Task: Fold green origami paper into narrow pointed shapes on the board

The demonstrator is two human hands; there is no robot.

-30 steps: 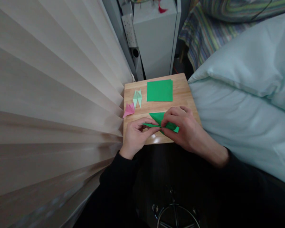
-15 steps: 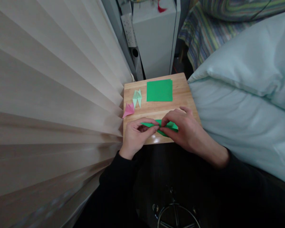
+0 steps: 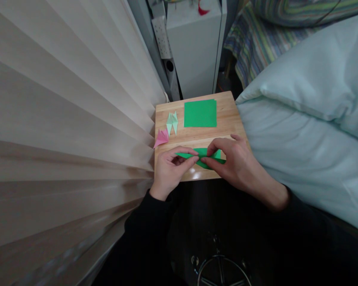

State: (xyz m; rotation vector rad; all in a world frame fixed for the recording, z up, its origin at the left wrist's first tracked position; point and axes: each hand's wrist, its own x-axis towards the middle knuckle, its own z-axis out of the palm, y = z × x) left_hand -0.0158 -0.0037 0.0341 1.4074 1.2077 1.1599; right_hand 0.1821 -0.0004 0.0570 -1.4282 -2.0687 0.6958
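left hand [image 3: 171, 171] and right hand [image 3: 238, 159] pinching one green folded paper [image 3: 201, 151]

the folded paper is sitting between the two hands at the near side of a small wooden table [image 3: 226, 131]; whether it is touching the wood, i cannot tell. the left hand is gripping its left end, thumb and fingertips closing narrowly on the paper. the right hand is pinching it near the middle, thumb below, index finger above, with green showing through the gap between them. the tips of both hands are almost meeting. how the remaining fingers are curling underneath, i cannot tell.

beyond the hands, green sheets [image 3: 200, 113] are lying flat near the table's far edge. to their left, a pale green folded piece [image 3: 170, 124] is resting, its points spreading, and a pink folded piece [image 3: 162, 138] is lying just beside it, near the left edge.

a pleated curtain [image 3: 77, 119] is hanging along the left, light blue bedding [image 3: 301, 131] is bulging on the right, and a white cabinet [image 3: 193, 55] is standing behind the table.
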